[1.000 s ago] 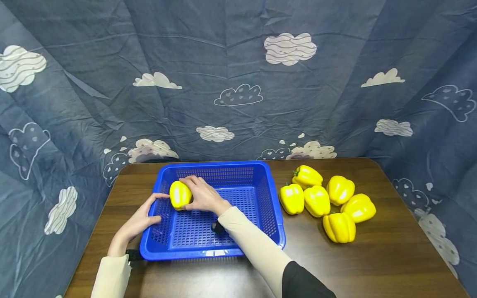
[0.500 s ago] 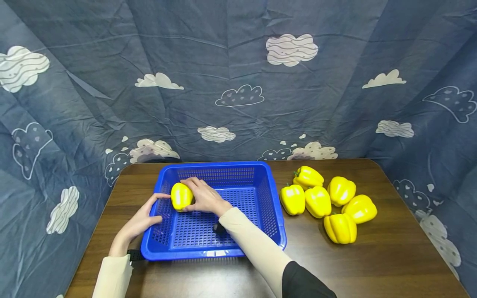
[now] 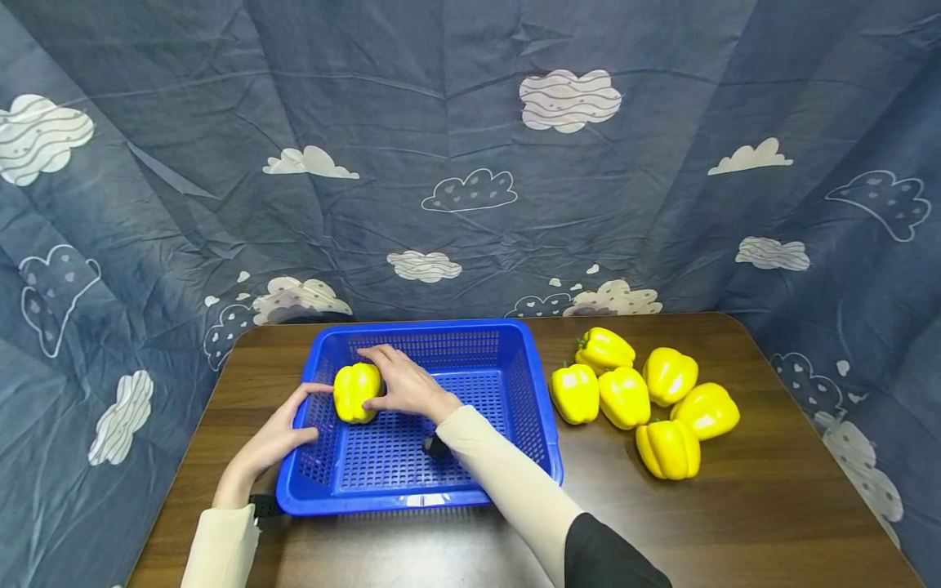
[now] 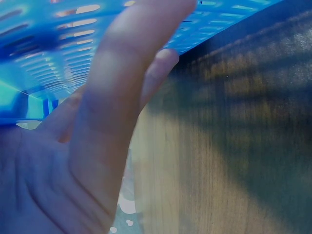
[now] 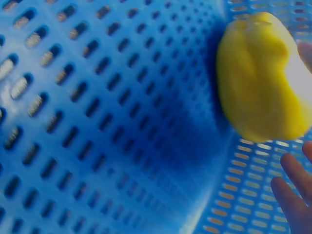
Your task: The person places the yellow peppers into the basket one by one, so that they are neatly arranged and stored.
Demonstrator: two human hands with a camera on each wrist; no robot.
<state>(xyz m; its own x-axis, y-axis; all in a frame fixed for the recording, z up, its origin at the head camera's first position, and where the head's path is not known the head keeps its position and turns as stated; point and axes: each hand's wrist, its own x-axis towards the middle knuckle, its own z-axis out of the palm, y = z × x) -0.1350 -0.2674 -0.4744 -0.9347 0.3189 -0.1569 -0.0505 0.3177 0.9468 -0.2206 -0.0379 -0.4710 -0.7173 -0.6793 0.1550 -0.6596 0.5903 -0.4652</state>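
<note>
A yellow bell pepper [image 3: 354, 394] rests inside the blue plastic basket [image 3: 441, 500], by its left wall. My right hand [image 3: 408, 388] is at the pepper's right side, the thumb close against it and the other fingers spread. In the right wrist view the bell pepper [image 5: 258, 80] lies near the basket wall, with fingers [image 5: 297, 180] apart from it below. My left hand [image 3: 268, 441] holds the basket's left rim, thumb and forefinger reaching over the edge. From the left wrist, other fingers [image 4: 112, 87] show along the outside of the slotted wall.
Several more yellow bell peppers [image 3: 625, 398] lie in a loose group on the brown wooden table [image 3: 764, 506], right of the basket. A blue-grey curtain [image 3: 470, 237] with white clouds hangs behind the table and along its sides.
The bell pepper in the basket has shifted slightly toward me, and the right hand's fingers have loosened away from it. The left hand stays on the rim.
</note>
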